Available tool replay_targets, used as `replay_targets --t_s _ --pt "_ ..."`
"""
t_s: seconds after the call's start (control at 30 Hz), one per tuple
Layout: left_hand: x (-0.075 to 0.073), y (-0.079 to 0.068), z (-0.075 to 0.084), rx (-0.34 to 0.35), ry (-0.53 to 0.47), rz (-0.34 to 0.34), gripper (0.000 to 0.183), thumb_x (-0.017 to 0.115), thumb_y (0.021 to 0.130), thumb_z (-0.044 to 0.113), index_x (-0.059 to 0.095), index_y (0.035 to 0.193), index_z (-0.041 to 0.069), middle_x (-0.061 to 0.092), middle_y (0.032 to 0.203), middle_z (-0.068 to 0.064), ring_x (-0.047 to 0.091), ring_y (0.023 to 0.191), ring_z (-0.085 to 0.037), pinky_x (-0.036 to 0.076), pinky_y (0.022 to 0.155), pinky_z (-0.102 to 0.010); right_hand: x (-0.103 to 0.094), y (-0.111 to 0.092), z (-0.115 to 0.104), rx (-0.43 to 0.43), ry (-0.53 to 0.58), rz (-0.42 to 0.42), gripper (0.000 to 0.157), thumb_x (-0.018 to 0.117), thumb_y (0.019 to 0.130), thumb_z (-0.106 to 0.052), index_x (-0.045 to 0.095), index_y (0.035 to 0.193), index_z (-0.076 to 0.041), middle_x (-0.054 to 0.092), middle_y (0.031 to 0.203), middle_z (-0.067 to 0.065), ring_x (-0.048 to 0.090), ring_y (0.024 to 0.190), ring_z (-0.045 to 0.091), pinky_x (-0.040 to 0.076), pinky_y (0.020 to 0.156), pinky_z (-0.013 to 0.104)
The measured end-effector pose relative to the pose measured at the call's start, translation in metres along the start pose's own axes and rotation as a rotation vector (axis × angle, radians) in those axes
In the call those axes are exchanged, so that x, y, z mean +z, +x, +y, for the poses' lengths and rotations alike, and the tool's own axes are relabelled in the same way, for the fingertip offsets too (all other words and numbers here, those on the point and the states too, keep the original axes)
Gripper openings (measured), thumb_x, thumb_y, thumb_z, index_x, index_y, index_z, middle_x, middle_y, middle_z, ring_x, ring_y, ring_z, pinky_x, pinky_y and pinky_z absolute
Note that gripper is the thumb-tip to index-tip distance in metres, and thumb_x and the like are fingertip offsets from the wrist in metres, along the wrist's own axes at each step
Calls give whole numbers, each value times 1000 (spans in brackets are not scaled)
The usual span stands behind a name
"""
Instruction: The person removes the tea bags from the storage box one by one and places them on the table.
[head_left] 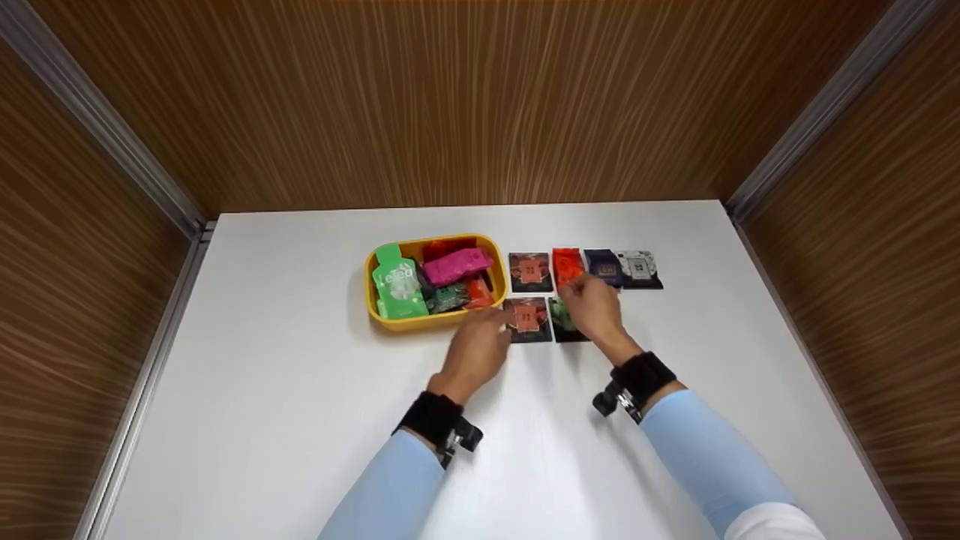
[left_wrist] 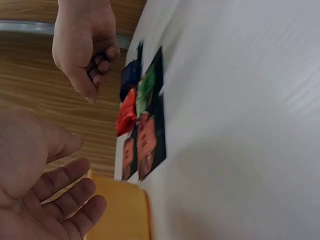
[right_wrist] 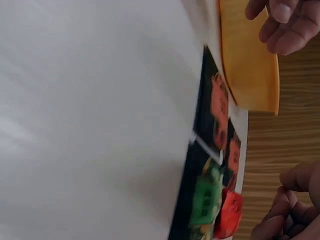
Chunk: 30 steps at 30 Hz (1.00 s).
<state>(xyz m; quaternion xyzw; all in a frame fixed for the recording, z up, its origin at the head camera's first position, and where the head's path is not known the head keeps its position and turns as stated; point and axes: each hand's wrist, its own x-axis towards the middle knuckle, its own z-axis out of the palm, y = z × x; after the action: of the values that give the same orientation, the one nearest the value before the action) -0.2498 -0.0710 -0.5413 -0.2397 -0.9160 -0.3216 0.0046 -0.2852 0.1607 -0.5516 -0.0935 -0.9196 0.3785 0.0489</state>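
A yellow basket (head_left: 410,324) holds a green sachet marked "eTea" (head_left: 400,285), a pink packet (head_left: 457,265) and other sachets. By its front right corner is my left hand (head_left: 478,349), fingers loosely bent and holding nothing in the left wrist view. Beside it on the table lies a dark sachet with an orange-red label (head_left: 527,319). My right hand (head_left: 594,307) hovers over the green-and-black sachet (head_left: 564,319) and near the red packet (head_left: 568,264), partly hiding both. Its fingers are loosely curled, with nothing visible in them in the right wrist view.
Behind lie another orange-labelled sachet (head_left: 530,271), a dark blue packet (head_left: 603,266) and a black-and-white sachet (head_left: 639,268), in a row with the red packet. The white table (head_left: 262,390) is bounded by wood-grain panels (head_left: 480,105) at the back and sides.
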Motion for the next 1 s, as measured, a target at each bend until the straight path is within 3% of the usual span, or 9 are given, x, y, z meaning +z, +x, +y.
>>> replay_targets --t_s 0.2,0.3,0.4,0.57,0.73,0.9,1.0 --pt "-45 6 -25 -144 -76 140 20 68 100 7 76 119 6 74 122 -13 65 117 -34 54 100 -45 18 10 -57 -108 14 -80 18 66 102 -20 75 102 -4 69 84 7 61 73 21 48 65 33" --pt "-61 8 -40 -218 -62 169 23 68 100 7 76 122 5 72 124 -16 64 119 -37 53 102 -47 31 15 -78 -173 5 -107 18 66 102 -18 78 107 -5 74 90 9 66 80 23 54 72 37" --pt "-71 10 -56 -274 -15 178 27 67 100 5 74 126 3 71 126 -19 63 122 -41 50 107 -49 45 19 -94 -237 -32 -123 17 65 103 -18 77 101 -5 74 87 9 66 79 25 55 76 40" --pt "-76 9 -75 -353 111 191 34 64 97 2 72 130 3 70 129 -21 59 124 -44 49 102 -54 71 22 -116 -259 -70 -190 16 65 102 -17 77 104 -7 76 93 8 68 82 24 56 79 40" --pt "-73 6 -84 -431 198 174 40 65 97 10 68 137 7 65 138 -18 52 126 -46 43 96 -61 98 20 -141 -259 -48 -306 16 67 103 -19 78 106 -7 77 101 8 69 90 24 57 82 39" --pt "-70 5 -89 -435 232 181 41 59 98 8 67 138 5 65 137 -21 52 124 -47 41 94 -62 122 17 -157 -190 -78 -399 11 71 99 -19 71 96 -9 66 86 5 63 83 24 50 70 34" --pt "-69 6 -91 -423 246 189 40 58 98 7 67 136 3 65 134 -22 53 122 -48 41 93 -62 134 17 -161 -151 -110 -409 10 73 94 -14 64 92 -9 61 84 5 61 82 25 48 68 34"
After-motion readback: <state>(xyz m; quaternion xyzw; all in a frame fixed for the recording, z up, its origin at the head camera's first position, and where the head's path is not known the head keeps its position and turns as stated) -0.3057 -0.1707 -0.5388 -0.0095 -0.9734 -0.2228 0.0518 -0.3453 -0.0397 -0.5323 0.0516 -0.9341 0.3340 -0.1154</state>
